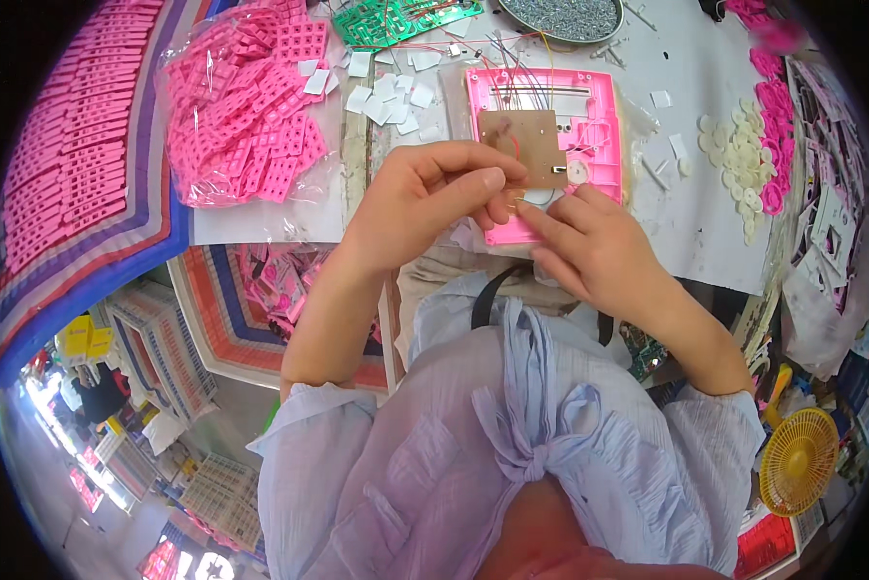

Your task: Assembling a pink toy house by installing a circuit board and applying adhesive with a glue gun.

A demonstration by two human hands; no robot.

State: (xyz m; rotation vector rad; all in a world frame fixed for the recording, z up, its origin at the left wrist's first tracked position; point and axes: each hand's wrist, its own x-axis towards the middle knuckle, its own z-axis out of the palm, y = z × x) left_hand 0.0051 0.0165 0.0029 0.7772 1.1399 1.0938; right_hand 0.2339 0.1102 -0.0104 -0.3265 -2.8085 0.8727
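A pink plastic housing (pixel 603 97) lies in front of me with a brown circuit board (pixel 541 145) in it. Over its near edge, the thumb and forefinger of my left hand (pixel 425 198) are closed around a thin yellowish wire (pixel 516 201). From the other side, my right hand (pixel 599 237) reaches in with its forefinger stretched to that wire and its thumb apart. A small round white part (pixel 577 172) sits in the housing beside the right fingers. Several thin wires (pixel 519 72) rise from the board's far side. My fingers hide the board's near corner.
Left on the table is a clear bag of pink parts (pixel 246 116), with white square pieces (pixel 386 97) beside it. Green circuit boards (pixel 381 21) and a round tray of screws (pixel 565 17) stand at the back. White discs (pixel 744 155) lie right; a yellow fan (pixel 799 462) is lower right.
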